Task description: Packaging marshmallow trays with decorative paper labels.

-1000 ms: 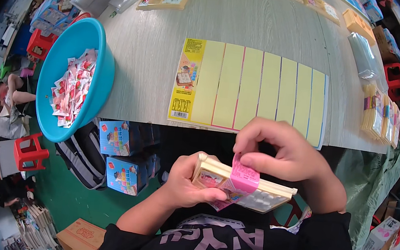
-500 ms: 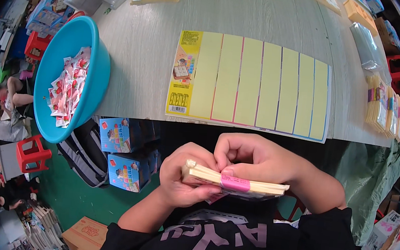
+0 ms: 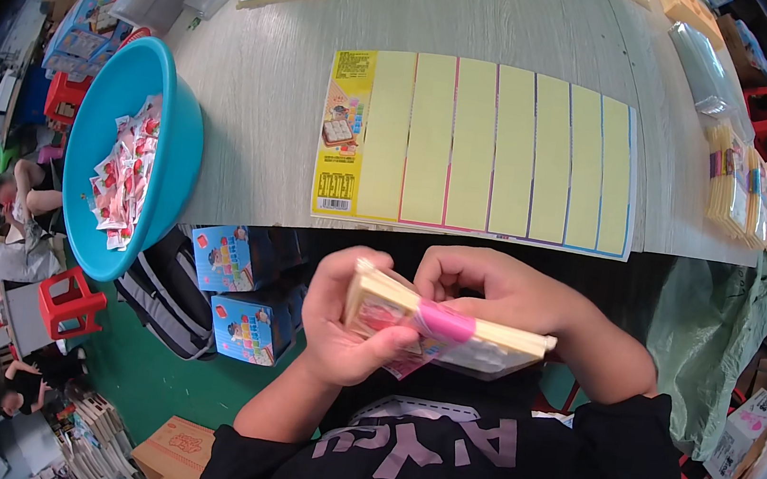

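Note:
A stack of thin cream-coloured trays (image 3: pixel 509 344) is gripped at its left end by my left hand (image 3: pixel 331 324), the thumb along its near side. Around the middle of the stack runs a pink band (image 3: pixel 445 324), and a loose pink piece hangs below it near my left thumb. My right hand (image 3: pixel 506 291) is against the far edge of the stack beside the band, with its fingers curled in. The stack hides the right fingertips and what they pinch, if anything. Red-printed and white contents show on the stack's near face.
On the table lies a pale yellow sheet (image 3: pixel 471 150) with coloured column lines. A turquoise basin (image 3: pixel 185 153) of small pink-and-white sachets (image 3: pixel 128 175) stands at the left. Banded stacks (image 3: pixel 730 186) and clear plastic sleeves (image 3: pixel 701 68) are at the right edge. Blue boxes (image 3: pixel 241 327) sit below the table.
The stack has tilted, its right end dropping slightly and more of its near face turning into view. My right thumb, earlier on the band, is now mostly behind the stack.

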{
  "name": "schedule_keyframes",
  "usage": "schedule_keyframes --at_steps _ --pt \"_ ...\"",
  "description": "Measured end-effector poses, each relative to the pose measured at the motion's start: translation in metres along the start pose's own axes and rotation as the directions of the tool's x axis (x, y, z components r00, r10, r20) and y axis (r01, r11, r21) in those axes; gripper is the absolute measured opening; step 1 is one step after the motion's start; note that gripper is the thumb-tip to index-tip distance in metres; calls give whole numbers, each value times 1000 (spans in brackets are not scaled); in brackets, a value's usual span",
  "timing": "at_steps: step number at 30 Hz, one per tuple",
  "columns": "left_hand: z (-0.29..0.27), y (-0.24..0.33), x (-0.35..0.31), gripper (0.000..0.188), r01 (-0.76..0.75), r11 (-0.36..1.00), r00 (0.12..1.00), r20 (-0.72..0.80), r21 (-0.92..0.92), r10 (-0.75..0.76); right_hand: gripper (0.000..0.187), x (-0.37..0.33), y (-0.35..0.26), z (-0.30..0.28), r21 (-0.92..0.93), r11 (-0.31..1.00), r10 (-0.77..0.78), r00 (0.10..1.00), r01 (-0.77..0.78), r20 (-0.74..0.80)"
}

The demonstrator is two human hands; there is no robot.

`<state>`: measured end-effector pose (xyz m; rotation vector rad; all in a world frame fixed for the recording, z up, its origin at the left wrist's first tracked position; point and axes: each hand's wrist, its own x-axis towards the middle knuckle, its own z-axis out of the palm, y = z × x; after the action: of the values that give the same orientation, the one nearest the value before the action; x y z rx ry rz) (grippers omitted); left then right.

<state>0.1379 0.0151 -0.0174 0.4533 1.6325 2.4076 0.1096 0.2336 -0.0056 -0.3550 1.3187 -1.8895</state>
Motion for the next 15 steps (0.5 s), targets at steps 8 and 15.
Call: schedule_keyframes --at_steps 8,15 --pt "5 12 17 81 8 999 928 -372 -45 -24 41 -22 48 31 -312 949 -73 991 36 -108" --pt "20 11 14 81 -24 995 925 -380 -101 -16 40 -9 40 58 -811 558 -545 815 176 -198"
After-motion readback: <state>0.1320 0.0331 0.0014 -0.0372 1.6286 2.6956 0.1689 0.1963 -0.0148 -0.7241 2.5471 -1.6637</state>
